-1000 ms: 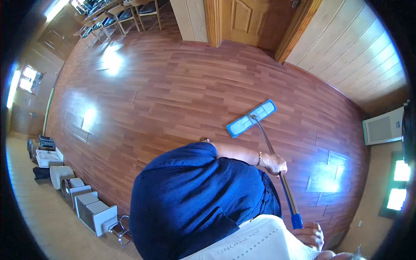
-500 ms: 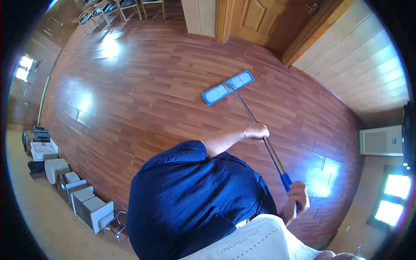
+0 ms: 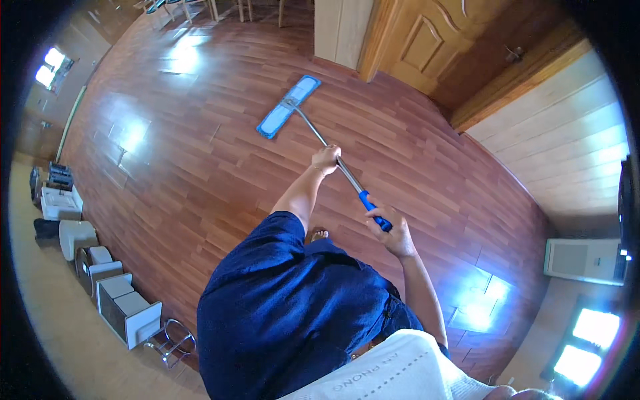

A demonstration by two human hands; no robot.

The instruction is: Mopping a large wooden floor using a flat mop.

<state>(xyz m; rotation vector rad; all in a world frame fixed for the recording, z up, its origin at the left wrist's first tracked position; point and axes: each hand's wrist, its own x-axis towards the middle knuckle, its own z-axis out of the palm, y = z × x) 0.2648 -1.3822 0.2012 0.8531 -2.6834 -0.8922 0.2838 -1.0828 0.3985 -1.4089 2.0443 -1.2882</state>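
Note:
A flat mop [image 3: 289,105] with a long blue pad lies against the wood-look floor [image 3: 253,180], ahead of me and slightly left. Its metal pole slants back toward my body and ends in a blue grip [image 3: 375,211]. My left hand [image 3: 326,159] is wrapped round the pole about midway. At the upper end, my right hand [image 3: 392,228] holds the blue grip, with the thumb and fingers round it. One foot [image 3: 320,235] shows below my left forearm.
A wooden door [image 3: 433,47] stands ahead right, beside a pale panelled wall [image 3: 547,127]. Chairs [image 3: 193,9] line the far end. Along the left wall are a white-sided cabinet [image 3: 127,307], a metal-framed stool [image 3: 175,341] and several other items. A white floor-standing unit [image 3: 581,260] is at right.
The mop head has slid forward and left, turning more steeply. My left arm has stretched further forward, and my right hand has moved forward and left with the grip.

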